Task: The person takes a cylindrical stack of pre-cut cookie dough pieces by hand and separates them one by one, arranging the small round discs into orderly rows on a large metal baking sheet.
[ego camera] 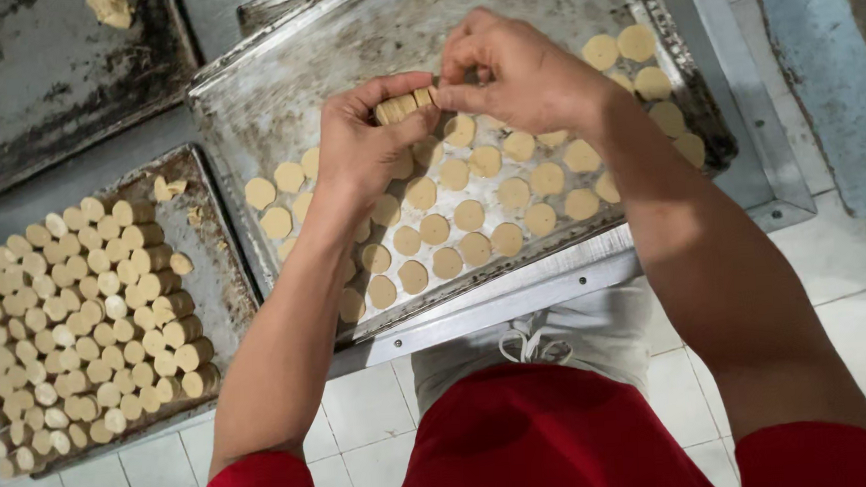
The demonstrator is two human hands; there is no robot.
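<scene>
Right, both hands on a short stack of dough discs, centre top of frame, above the baking tray.

Your left hand (362,143) cups and pinches the stack of dough discs (407,105) from the left end; your right hand (517,68) pinches the right end with fingertips pressed together. Peel one disc at a time, keep the stack square, don't squash edges. Baking tray (274,93), centre: flat discs (461,217) laid in loose rows, upper left part bare. Second tray (217,277), lower left: packed with rolls of stacked discs (77,325) on their sides. Dark tray (33,87), upper left: one dough lump (110,7) at its top edge. All on a steel bench (748,144).
</scene>
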